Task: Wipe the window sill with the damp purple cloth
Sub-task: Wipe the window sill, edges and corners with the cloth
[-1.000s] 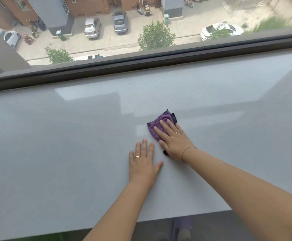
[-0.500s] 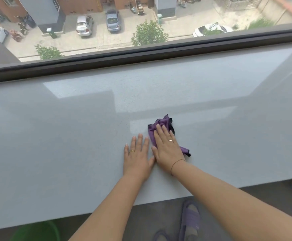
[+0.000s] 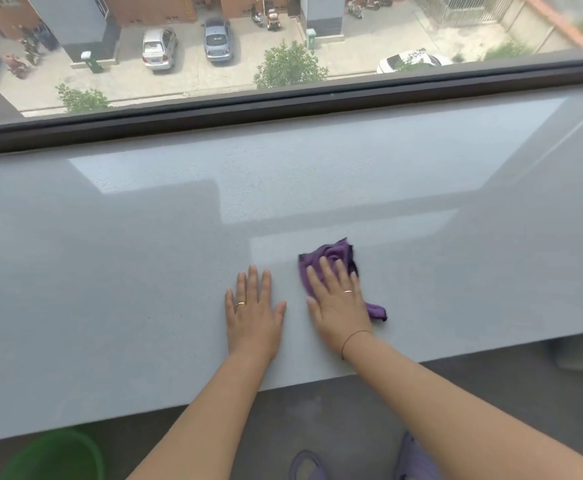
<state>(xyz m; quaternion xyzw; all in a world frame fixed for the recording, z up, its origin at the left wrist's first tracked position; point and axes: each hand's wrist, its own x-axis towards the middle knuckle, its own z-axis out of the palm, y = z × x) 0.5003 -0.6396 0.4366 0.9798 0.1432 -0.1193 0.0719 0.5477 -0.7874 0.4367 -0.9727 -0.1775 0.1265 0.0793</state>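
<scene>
Pale grey, the window sill (image 3: 110, 289) runs below a dark window frame (image 3: 283, 105). We press our right hand (image 3: 338, 303), fingers straight and slightly spread, flat on the purple cloth (image 3: 331, 252). We note the cloth is crumpled, dark-edged, with one corner protruding beside the wrist. Our left hand (image 3: 253, 310) rests flat on the bare sill, fingers together, just beside the cloth.

Left hand (image 3: 253, 311) palm down, fingers (image 3: 252, 282) straight and close, right hand (image 3: 338, 306) just beside it, palm down, fingers slightly spread
</scene>
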